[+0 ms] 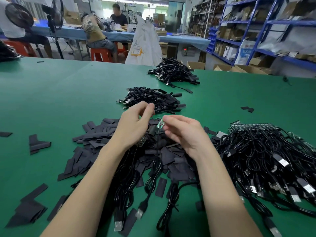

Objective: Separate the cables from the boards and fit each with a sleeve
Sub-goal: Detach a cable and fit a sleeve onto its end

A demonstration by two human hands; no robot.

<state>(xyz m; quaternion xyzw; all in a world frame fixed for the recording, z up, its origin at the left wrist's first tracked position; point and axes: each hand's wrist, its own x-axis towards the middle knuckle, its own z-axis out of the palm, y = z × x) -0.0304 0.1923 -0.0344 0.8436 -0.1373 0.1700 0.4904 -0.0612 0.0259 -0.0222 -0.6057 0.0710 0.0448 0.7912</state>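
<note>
My right hand [184,134] pinches a small green board [160,124] whose black cable [158,151] hangs down over the heap of flat black sleeves [95,141]. My left hand [135,124] is raised beside it, fingertips pinched together; what they hold is blurred. Another small board [142,142] shows under my left wrist. A large bundle of black cables still joined to green boards [266,151] lies at the right. A few loose USB cables [136,190] trail toward me between my forearms.
Two piles of sleeved cables [153,98] [172,71] sit farther back on the green table [51,93]. Stray sleeves [37,144] lie at the left and near right [248,108]. People work at a blue table behind; shelves stand at the right.
</note>
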